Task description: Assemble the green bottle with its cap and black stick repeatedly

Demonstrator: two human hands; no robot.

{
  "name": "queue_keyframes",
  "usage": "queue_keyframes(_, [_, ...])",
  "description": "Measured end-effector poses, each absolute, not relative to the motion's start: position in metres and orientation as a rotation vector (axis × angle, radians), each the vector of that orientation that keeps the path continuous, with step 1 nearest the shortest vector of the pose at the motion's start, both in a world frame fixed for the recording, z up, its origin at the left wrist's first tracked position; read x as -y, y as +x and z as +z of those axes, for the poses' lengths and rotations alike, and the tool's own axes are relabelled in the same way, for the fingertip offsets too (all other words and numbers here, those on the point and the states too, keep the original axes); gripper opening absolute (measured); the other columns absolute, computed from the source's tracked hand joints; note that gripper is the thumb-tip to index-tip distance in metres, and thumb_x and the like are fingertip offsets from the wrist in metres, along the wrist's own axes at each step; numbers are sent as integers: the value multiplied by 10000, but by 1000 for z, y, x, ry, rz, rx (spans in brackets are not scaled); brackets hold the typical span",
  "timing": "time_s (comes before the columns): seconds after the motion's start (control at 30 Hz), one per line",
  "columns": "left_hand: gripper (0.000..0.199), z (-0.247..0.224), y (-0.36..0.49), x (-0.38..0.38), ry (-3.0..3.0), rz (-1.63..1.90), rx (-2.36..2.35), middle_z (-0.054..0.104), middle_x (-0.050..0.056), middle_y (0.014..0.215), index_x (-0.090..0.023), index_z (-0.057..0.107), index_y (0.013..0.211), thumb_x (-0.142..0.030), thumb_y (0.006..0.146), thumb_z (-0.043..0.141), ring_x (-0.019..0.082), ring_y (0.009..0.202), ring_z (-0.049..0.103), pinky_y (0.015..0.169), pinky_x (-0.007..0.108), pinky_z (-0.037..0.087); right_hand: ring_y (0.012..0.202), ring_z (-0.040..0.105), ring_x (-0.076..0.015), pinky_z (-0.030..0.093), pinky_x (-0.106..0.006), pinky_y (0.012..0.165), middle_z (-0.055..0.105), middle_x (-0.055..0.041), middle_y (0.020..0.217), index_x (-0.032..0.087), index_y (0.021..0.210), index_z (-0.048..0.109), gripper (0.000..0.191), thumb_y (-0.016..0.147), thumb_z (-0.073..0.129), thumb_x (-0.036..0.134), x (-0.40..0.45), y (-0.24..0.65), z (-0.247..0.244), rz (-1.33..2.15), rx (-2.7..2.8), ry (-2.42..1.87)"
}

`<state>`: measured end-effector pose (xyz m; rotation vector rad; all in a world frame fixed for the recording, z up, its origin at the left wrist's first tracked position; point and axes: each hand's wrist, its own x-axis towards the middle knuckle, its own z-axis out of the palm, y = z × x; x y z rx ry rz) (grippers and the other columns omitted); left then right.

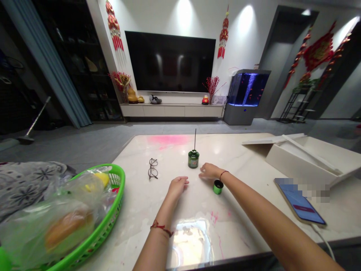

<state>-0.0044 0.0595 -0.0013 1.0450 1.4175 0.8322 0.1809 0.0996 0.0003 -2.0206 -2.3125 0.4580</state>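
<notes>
Both forearms are cut off by the bottom edge of the frame. The left hand (178, 186), at the centre, is released, fingers loose above or on the pale bench (242, 158); whether it touches is hard to tell. The right hand (208, 171), just right of it, is also released, fingers bent; nothing shows in it, though its palm is hidden. The green bottle (193, 160) stands upright at the centre of the frame, near the right fingertips and apparently apart from them. Its label is too small to read and its contents cannot be made out; a thin dark stick (195, 139) rises from its neck. Below the right wrist sits a green cap (217, 190), open end up, its interior dark.

At lower left, a green basket (120, 188), cut off by the frame, holds clear plastic bags (25, 226) that blur a brown bun (66, 229) and something yellow. At right, a white box (299, 158) has a white strip (310, 152) across its opening; its floor is partly hidden. Mosaic covers part of the phone (300, 205) before it. In the upper right, a lit fish tank (248, 88) holds small reddish shapes.
</notes>
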Motion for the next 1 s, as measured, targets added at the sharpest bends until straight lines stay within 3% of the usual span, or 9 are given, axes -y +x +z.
queue_keyframes(0.2, [208, 1, -4, -58, 1041, 838, -1416, 686, 79, 838, -119, 653, 856, -258, 735, 557, 93, 596, 592, 593, 204, 417, 932, 596, -237, 422, -263, 756, 631, -111, 1030, 174, 827, 665, 293, 698, 598, 428, -98, 179, 3, 463, 2219, -2068])
queue_keyframes(0.4, [200, 1, -3, -59, 1040, 842, -1416, 685, 61, 804, -129, 657, 836, -268, 722, 570, 103, 605, 598, 596, 210, 408, 1072, 516, -333, 429, -378, 813, 513, -213, 1186, 106, 1175, 481, 746, 609, 618, 573, -119, 162, -1, 435, 1925, -2261])
queue_keyframes(0.53, [179, 1, -2, -60, 1041, 829, -1422, 685, 69, 800, -132, 656, 806, -265, 726, 568, 106, 616, 605, 602, 211, 419, 1108, 491, -330, 424, -432, 821, 484, -187, 1224, 172, 1207, 432, 746, 584, 645, 524, -129, 154, -3, 518, 1650, -2304])
queue_keyframes(0.73, [143, -1, 2, -61, 1039, 814, -1417, 687, 75, 814, -136, 650, 795, -228, 736, 558, 103, 606, 604, 621, 223, 439, 1058, 535, -315, 367, -508, 875, 588, -73, 1139, 256, 1066, 532, 582, 527, 701, 397, -148, 153, -16, 675, 1547, -2163])
queue_keyframes(1.0, [188, -4, 2, -61, 1034, 802, -1423, 680, 82, 846, -117, 641, 857, -174, 772, 484, 87, 585, 571, 599, 214, 421, 1096, 509, -324, 358, -501, 874, 609, -85, 1123, 245, 1050, 560, 623, 499, 697, 500, -178, 161, -39, 697, 1492, -2140])
